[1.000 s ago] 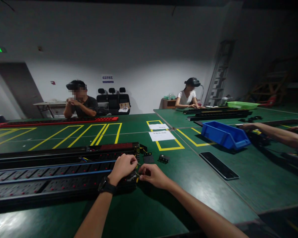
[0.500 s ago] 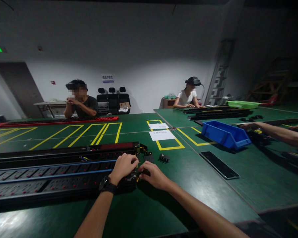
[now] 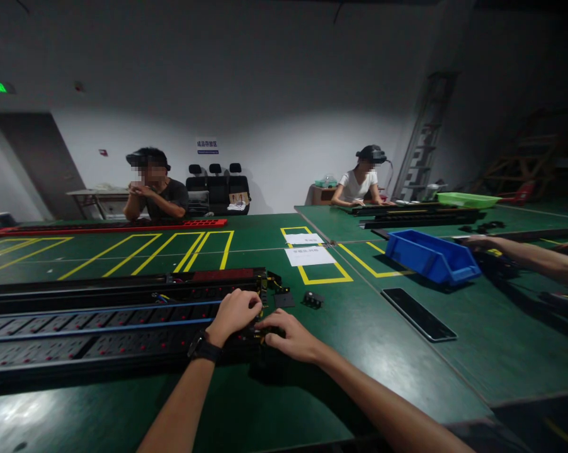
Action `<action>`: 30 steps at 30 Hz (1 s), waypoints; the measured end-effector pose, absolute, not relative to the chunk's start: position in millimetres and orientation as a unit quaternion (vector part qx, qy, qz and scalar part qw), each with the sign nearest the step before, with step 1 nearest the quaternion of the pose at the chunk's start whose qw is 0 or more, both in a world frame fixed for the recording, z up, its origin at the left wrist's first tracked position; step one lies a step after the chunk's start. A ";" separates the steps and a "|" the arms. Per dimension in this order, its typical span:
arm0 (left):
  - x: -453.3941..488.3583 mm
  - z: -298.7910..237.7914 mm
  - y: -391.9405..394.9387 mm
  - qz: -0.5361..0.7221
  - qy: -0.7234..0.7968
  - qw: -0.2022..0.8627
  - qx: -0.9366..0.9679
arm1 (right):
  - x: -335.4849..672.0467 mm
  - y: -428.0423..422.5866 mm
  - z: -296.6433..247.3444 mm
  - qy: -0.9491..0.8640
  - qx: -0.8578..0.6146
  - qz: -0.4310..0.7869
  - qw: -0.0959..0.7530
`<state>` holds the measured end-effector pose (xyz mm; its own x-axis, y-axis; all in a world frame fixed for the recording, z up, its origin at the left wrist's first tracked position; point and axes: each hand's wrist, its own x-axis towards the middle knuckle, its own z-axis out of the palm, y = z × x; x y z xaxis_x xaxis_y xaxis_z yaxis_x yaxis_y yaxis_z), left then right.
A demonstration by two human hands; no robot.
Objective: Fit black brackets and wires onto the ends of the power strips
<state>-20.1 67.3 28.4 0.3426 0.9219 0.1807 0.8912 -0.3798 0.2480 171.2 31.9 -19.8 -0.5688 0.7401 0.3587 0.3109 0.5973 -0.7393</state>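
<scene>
A long black power strip [image 3: 137, 343] with rows of sockets and small red dots lies across the left of the table. Over its right end my left hand [image 3: 235, 313] rests with curled fingers; whatever the fingertips hold is hidden. My right hand [image 3: 291, 333] reaches in from the right, its thumb and bent fingers closed at the same end, beside yellow wires [image 3: 260, 340]. What these fingers grip is too small to tell. Just beyond the hands are a small black plate [image 3: 284, 300] and a black block-shaped part [image 3: 313, 299].
A phone [image 3: 419, 314] and a blue bin [image 3: 432, 258] are to the right, near another person's arm [image 3: 515, 251]. Paper sheets [image 3: 309, 256] lie in yellow-marked areas of the green table [image 3: 359, 352]. Two people sit across, by a red strip [image 3: 194, 225] and black rails [image 3: 420, 218].
My right hand has shifted slightly left, its fingertips closer in to the strip's end. My left hand stays almost in place. The view has tilted a little.
</scene>
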 end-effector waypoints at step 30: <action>-5.2 40.3 59.3 0.324 0.479 0.152 0.801 | 227.6 73.4 -14.3 -0.645 -0.645 0.019 0.410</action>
<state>-5.2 59.3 40.3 0.3308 0.8669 0.3730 0.6700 -0.4941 0.5541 227.6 73.4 -14.3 0.1673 0.8477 0.5035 0.8159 0.1677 -0.5534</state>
